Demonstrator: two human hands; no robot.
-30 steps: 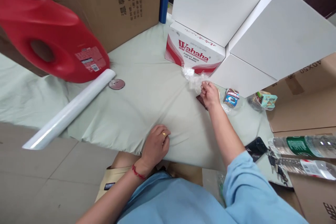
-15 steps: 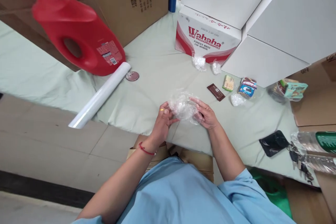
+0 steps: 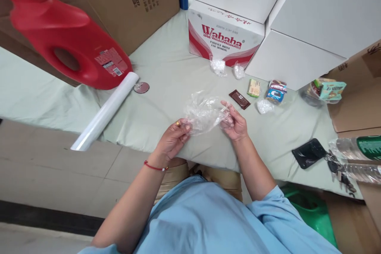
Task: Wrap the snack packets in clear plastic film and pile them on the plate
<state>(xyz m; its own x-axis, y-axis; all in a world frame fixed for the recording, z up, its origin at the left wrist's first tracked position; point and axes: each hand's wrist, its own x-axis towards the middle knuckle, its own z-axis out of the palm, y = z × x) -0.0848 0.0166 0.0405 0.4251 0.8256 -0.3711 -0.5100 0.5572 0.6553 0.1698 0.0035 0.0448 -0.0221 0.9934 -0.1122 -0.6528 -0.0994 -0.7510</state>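
Observation:
A crumpled piece of clear plastic film stretches between my two hands, just above the pale green cloth. My left hand pinches its left side between thumb and fingers. At the other side, the fingers of my right hand are closed on the film. Beyond my right hand lie a brown wrapped snack, a small yellow-green packet and a blue-and-brown packet. A crumpled ball of plastic sits beside that packet.
A red jug and a white roll stand and lie at left, near a round disc. Two plastic balls sit before the Wahaba box. At right are a tub of snacks, a black pouch, keys and plastic bottles.
My hands have moved apart, the left one outward to the left. The plastic film between them is spread wider. The whole view has shifted slightly.

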